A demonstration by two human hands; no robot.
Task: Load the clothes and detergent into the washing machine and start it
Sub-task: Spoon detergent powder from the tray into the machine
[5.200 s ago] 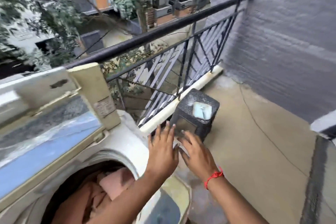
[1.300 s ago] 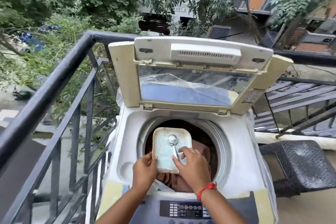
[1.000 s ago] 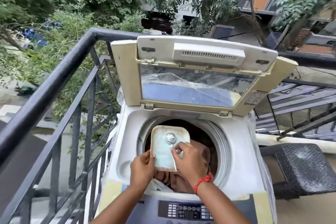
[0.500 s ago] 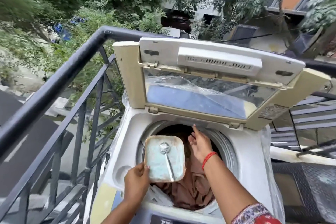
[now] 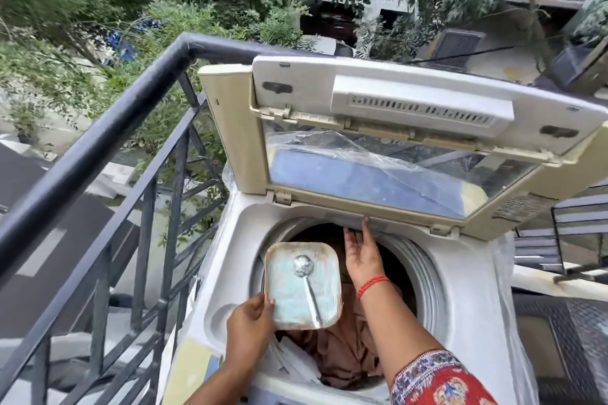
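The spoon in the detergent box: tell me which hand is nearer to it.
Left. The left hand grips the detergent box by its near-left corner, just beside the spoon. The right hand reaches past it to the tub's back rim.

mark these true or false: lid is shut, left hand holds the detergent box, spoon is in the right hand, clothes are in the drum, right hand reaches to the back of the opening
1. The lid is shut. False: it stands raised over the washing machine.
2. The left hand holds the detergent box. True: its grip is on the box's near left corner.
3. The spoon is in the right hand. False: it lies in the box.
4. Clothes are in the drum. True: brown fabric shows below the box.
5. The right hand reaches to the back of the opening. True: straight fingers point at the rear rim.
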